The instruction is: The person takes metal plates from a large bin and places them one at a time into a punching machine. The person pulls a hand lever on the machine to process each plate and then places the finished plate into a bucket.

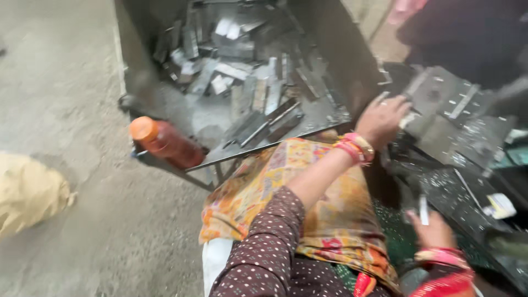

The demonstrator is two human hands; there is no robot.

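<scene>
A small metal strip (423,210), pale and narrow, stands upright between the fingertips of my right hand (434,230), low at the right of my view and just in front of a dark machine bed (440,190) that is sprinkled with shiny metal chips. My left hand (383,118) reaches further out across my lap, its fingers curled down and pressed onto the edge of the dark plate (440,93) at the top of the machine; it seems to touch something pale there, but the blur keeps me from telling what, or whether the fingers grip anything. Red and gold bangles (355,147) ring that wrist, and more of them sit on the right one. Between my arms lies a yellow patterned cloth (330,220) over my lap, and my left sleeve (264,253) is brown with white dots. To the left of the machine stands a big open metal bin (341,49), its floor heaped with flat grey metal pieces (242,71) lying every which way. An orange-capped bottle (165,144) of reddish liquid lies tilted against the bin's near corner. The floor (66,82) is bare grey concrete, dusty and scuffed, and a tan sack (27,192) sits on it at the far left. Someone in dark clothes (467,33) is at the upper right.
</scene>
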